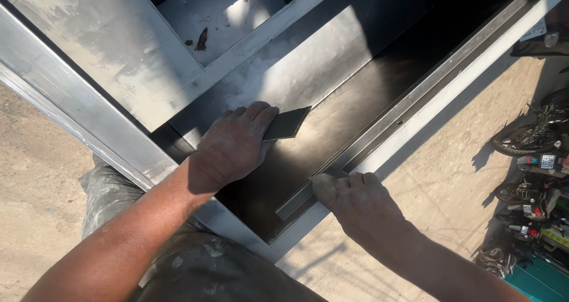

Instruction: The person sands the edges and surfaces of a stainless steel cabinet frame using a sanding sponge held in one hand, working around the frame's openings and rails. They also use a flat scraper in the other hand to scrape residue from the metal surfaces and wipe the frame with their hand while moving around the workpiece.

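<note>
Head view: the left hand point(234, 145) presses flat, fingers curled over a dark rectangular sanding sheet point(286, 123) whose near end they hide, on the dark metal panel point(332, 124). The right hand point(355, 198) grips the grey metal frame edge point(415, 121), fingertips hidden. Parked motorbikes point(533, 160) are cut off right.

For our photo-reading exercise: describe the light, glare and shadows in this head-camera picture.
Head view: hard sunlight. Glare whitens the metal frame; the dark panel shows a soft sheen. The left hand with the sanding sheet is sharp; the right hand casts shadows on the ground.
</note>
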